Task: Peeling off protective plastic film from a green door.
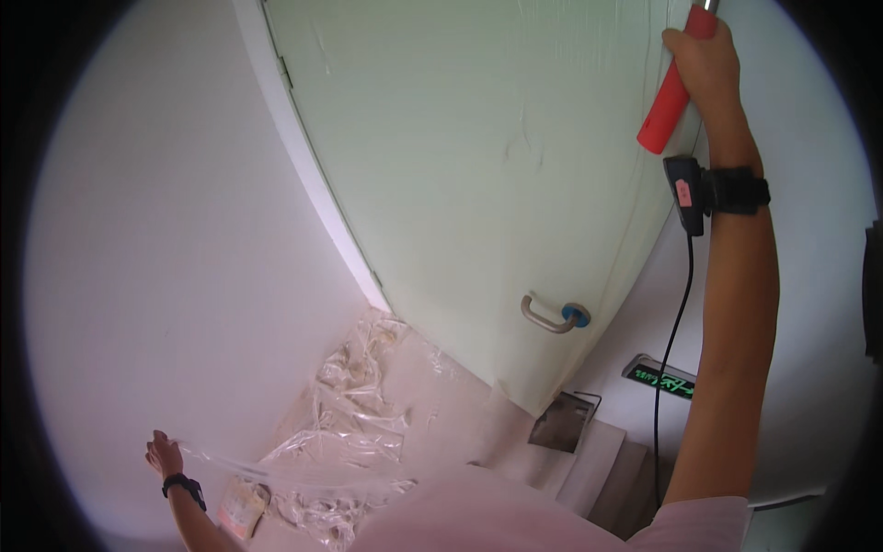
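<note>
My right hand is raised near the latch-side edge of a pale green door, gripping a red cylindrical handle. A bright metal part shows at the handle's upper end, and the rest is cut off by the picture's top. Low on the left, by the white wall, my left hand pinches one end of a clear plastic film. The film stretches right towards my body. Thin film with wrinkles seems to cover the door face. A bent metal lever handle sits on the door.
Crumpled clear plastic sheeting lies on the floor along the left wall. A printed bag sits by it. Right of the door are a dark box-like object, steps and a green-lit sign. A black cable hangs beside my right arm.
</note>
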A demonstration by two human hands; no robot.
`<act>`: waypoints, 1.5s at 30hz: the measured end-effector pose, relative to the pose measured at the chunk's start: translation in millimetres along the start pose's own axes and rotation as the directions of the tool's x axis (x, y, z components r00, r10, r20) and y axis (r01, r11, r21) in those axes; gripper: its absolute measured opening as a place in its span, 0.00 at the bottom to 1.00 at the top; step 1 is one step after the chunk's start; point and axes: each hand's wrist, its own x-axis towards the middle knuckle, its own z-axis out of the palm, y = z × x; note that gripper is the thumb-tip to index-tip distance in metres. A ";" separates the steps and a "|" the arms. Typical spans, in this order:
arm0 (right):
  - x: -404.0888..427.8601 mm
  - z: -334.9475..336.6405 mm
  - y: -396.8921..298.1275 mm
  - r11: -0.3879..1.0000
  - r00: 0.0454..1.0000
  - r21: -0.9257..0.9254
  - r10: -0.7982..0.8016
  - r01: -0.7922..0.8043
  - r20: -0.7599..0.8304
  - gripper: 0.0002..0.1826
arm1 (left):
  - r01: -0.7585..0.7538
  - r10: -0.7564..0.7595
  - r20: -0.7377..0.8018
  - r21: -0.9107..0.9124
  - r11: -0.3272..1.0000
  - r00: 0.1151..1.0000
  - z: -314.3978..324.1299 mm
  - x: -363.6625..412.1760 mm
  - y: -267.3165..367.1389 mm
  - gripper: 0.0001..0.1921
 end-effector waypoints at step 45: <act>-15.1 0.3 -29.1 0.979 0.988 0.139 0.155 -0.153 -0.004 0.25 | -0.194 0.502 -0.520 -0.802 -0.564 0.691 -243.7 -117.3 616.9 0.16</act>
